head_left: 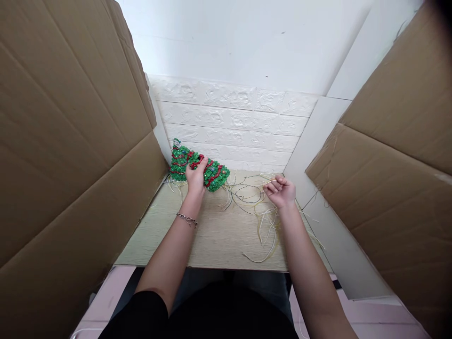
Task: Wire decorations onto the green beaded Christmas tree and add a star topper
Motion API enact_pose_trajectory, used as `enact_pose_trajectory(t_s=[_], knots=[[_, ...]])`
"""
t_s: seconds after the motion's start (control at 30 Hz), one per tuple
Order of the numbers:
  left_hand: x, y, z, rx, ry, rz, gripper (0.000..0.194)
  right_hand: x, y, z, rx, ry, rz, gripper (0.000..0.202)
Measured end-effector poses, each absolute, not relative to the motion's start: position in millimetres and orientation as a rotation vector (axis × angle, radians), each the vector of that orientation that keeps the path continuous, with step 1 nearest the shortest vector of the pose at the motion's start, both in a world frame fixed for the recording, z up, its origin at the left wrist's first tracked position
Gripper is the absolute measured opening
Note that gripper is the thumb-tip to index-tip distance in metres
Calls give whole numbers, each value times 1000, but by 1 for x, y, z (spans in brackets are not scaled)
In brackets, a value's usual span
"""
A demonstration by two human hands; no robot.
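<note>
My left hand is closed around a glittery green Christmas tree ornament with red garlands, which lies tilted to the right. Close by on the left, more green tree decoration with a pale loop at its top stands against the wall; I cannot tell whether it is a separate piece. Over the far right of the table my right hand has its fingers curled in a pinch on a thin pale cord. Between the hands, dark and pale cords lie in loose loops.
Several white and yellow cords are strewn across the right side of the wooden table. Tall cardboard panels stand on the left and right. A white brick-pattern wall closes off the back.
</note>
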State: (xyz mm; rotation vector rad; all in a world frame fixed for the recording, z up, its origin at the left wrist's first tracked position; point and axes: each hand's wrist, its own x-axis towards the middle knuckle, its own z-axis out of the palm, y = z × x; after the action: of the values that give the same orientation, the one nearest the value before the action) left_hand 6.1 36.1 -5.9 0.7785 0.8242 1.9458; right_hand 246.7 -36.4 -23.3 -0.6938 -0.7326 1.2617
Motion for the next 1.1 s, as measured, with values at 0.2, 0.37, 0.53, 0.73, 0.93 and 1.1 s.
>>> enact_pose_trajectory(t_s=[0.2, 0.37, 0.53, 0.73, 0.93, 1.1], knots=[[5, 39, -8, 725, 823, 1965, 44, 261, -34, -30, -389, -434, 1185, 16], [5, 40, -8, 640, 789, 1974, 45, 267, -34, -30, -216, -274, 1242, 14], [6, 38, -7, 601, 743, 1977, 41, 258, -30, -26, -569, -481, 1205, 11], [6, 40, -8, 589, 725, 1961, 41, 237, -18, -37, -1227, -939, 968, 13], [4, 41, -9, 595, 688, 1972, 39, 232, -21, -37, -1265, -1131, 995, 18], [4, 39, -6, 536, 647, 1977, 36, 232, -23, -41, -1359, -1256, 1152, 21]])
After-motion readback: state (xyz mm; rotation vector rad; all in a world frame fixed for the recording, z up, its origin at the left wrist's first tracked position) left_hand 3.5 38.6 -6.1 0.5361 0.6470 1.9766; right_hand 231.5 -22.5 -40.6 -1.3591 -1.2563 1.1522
